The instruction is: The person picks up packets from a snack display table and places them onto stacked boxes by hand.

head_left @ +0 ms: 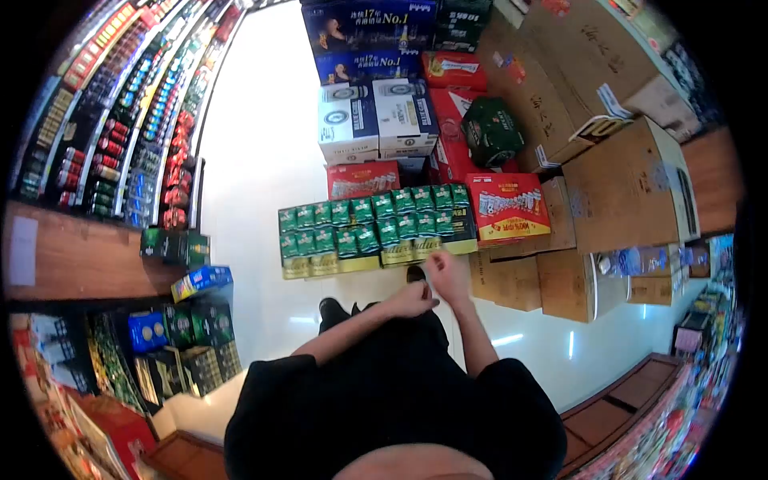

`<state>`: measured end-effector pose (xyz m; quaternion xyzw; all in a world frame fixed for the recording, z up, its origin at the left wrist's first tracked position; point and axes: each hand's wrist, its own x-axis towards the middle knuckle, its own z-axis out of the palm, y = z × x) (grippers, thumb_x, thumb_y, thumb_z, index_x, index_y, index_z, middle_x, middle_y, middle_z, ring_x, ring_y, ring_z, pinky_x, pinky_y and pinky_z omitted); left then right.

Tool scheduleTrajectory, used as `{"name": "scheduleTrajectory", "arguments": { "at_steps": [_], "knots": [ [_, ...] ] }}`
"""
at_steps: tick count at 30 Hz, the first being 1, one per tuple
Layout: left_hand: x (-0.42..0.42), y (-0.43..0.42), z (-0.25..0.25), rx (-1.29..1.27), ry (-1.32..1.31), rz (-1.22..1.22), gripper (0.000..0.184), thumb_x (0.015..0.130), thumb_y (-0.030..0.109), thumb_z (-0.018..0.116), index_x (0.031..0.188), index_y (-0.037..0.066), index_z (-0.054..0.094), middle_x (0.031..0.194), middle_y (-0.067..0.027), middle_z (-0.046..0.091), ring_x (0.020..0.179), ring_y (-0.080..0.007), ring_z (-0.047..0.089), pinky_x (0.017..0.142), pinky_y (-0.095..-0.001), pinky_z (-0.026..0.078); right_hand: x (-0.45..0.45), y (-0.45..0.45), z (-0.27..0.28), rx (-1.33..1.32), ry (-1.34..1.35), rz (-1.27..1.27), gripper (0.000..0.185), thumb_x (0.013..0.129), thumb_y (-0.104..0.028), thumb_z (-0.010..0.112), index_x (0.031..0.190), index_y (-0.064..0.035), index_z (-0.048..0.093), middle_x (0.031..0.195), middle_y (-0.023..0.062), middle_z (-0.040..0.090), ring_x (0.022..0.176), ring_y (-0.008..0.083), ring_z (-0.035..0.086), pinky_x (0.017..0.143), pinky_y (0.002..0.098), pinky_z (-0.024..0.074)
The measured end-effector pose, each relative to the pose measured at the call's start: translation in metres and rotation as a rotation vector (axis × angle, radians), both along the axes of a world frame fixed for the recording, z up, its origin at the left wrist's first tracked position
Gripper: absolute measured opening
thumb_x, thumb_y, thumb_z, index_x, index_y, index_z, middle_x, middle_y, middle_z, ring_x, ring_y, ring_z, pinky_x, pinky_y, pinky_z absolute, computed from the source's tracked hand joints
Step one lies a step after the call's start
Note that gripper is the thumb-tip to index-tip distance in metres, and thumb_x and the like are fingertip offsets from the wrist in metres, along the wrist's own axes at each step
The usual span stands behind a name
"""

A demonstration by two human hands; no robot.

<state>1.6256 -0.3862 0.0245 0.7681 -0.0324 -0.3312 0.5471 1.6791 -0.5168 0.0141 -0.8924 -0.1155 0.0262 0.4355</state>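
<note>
In the head view, small shiny green packets (pixel 362 210) lie in two rows on top of green and gold cartons (pixel 322 264) with large lettering on their front edge. My right hand (pixel 445 274) is just in front of the cartons' right part, its fingers curled. Beside it and slightly lower, my left hand (pixel 413 298) is closed, above the floor between my body and the cartons. The hands are close together but apart. Whether anything small is between the fingers of either hand cannot be made out.
Behind the packets stand white and blue drink cartons (pixel 349 120), red cartons (pixel 512 204) and a dark green pack (pixel 492 132). Brown cardboard boxes (pixel 620 192) are stacked at the right. Shelves of cans (pixel 120 148) line the left, with a blue box (pixel 202 280) near their end.
</note>
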Motion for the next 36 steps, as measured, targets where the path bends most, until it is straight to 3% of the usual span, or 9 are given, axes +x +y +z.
{"name": "scheduleTrajectory", "arguments": {
  "at_steps": [2, 4, 7, 11, 21, 28, 32, 33, 36],
  "knots": [
    [0.027, -0.021, 0.005, 0.048, -0.059, 0.169, 0.035, 0.08, 0.032, 0.064, 0.089, 0.0, 0.055, 0.082, -0.016, 0.061, 0.08, -0.0279, 0.059, 0.072, -0.0376, 0.046, 0.045, -0.032, -0.002, -0.015, 0.054, -0.026, 0.019, 0.082, -0.017, 0.062, 0.094, -0.002, 0.06, 0.08, 0.0138, 0.064, 0.07, 0.0236, 0.064, 0.064, 0.0326, 0.0493],
    [0.068, -0.042, -0.02, -0.049, -0.196, 0.329, 0.043, 0.08, 0.025, 0.064, 0.108, -0.004, 0.049, 0.098, -0.0182, 0.059, 0.079, -0.0259, 0.061, 0.074, -0.035, 0.049, 0.097, -0.052, 0.001, -0.004, 0.1, -0.061, 0.022, 0.082, -0.017, 0.062, 0.097, -0.0016, 0.058, 0.084, 0.0148, 0.064, 0.073, 0.0255, 0.063, 0.066, 0.0344, 0.0492],
    [0.123, -0.064, -0.007, 0.109, -0.32, 0.446, 0.049, 0.08, 0.026, 0.062, 0.116, -0.003, 0.046, 0.113, -0.023, 0.052, 0.102, -0.0363, 0.054, 0.086, -0.0408, 0.045, 0.149, -0.07, -0.012, -0.014, 0.114, -0.089, 0.025, 0.081, -0.017, 0.061, 0.1, -0.0013, 0.056, 0.086, 0.0158, 0.063, 0.074, 0.0282, 0.063, 0.068, 0.0371, 0.0493],
    [0.175, -0.081, -0.009, 0.235, -0.271, 0.477, 0.065, 0.079, 0.023, 0.06, 0.13, -0.004, 0.031, 0.13, -0.0277, 0.036, 0.112, -0.0426, 0.047, 0.092, -0.044, 0.042, 0.194, -0.073, -0.051, 0.122, 0.203, -0.09, 0.029, 0.08, -0.016, 0.063, 0.103, -0.0003, 0.055, 0.093, 0.016, 0.063, 0.077, 0.0251, 0.063, 0.07, 0.0342, 0.0495],
    [0.192, -0.11, -0.039, 0.283, -0.353, 0.649, 0.049, 0.078, 0.018, 0.061, 0.119, -0.001, 0.042, 0.118, -0.0253, 0.043, 0.103, -0.0411, 0.051, 0.087, -0.0422, 0.045, 0.22, -0.078, -0.078, 0.427, 0.572, -0.103, 0.029, 0.079, -0.012, 0.068, 0.102, 0.0037, 0.059, 0.09, 0.0086, 0.063, 0.078, 0.0127, 0.059, 0.069, 0.0243, 0.047],
    [0.132, -0.111, 0.002, 0.027, -0.234, 0.822, 0.041, 0.082, 0.015, 0.062, 0.113, -0.003, 0.042, 0.102, -0.018, 0.047, 0.08, -0.0232, 0.056, 0.069, -0.0329, 0.048, 0.187, -0.095, -0.039, 0.77, 1.016, -0.045, 0.019, 0.078, -0.001, 0.063, 0.096, 0.0032, 0.06, 0.09, 0.0087, 0.064, 0.079, 0.0156, 0.06, 0.071, 0.0252, 0.0473],
    [0.063, -0.104, -0.038, 0.02, -0.217, 1.005, 0.044, 0.083, 0.031, 0.063, 0.109, -0.002, 0.046, 0.094, -0.0185, 0.055, 0.084, -0.0259, 0.057, 0.074, -0.0361, 0.046, 0.13, -0.073, -0.015, 0.904, 1.147, 0.199, 0.023, 0.076, 0.002, 0.06, 0.098, 0.0043, 0.058, 0.091, 0.0102, 0.064, 0.082, 0.0178, 0.061, 0.077, 0.0275, 0.0467],
    [0.042, -0.097, -0.012, 0.053, -0.131, 1.014, 0.042, 0.087, 0.037, 0.058, 0.105, 0.0, 0.049, 0.09, -0.0174, 0.059, 0.084, -0.0258, 0.058, 0.072, -0.0362, 0.046, 0.11, -0.065, -0.015, 0.817, 1.179, 0.214, 0.024, 0.075, 0.002, 0.059, 0.099, 0.0045, 0.057, 0.091, 0.011, 0.064, 0.084, 0.0181, 0.06, 0.079, 0.0274, 0.0457],
    [-0.027, -0.092, -0.016, -0.047, -0.155, 1.112, 0.036, 0.091, 0.037, 0.051, 0.1, 0.001, 0.051, 0.072, -0.005, 0.055, 0.064, -0.0147, 0.052, 0.059, -0.0302, 0.044, 0.049, -0.041, -0.016, 0.778, 1.274, 0.377, 0.026, 0.075, 0.001, 0.061, 0.1, 0.0033, 0.057, 0.09, 0.0104, 0.064, 0.084, 0.0178, 0.061, 0.078, 0.027, 0.046]
  ]
}}
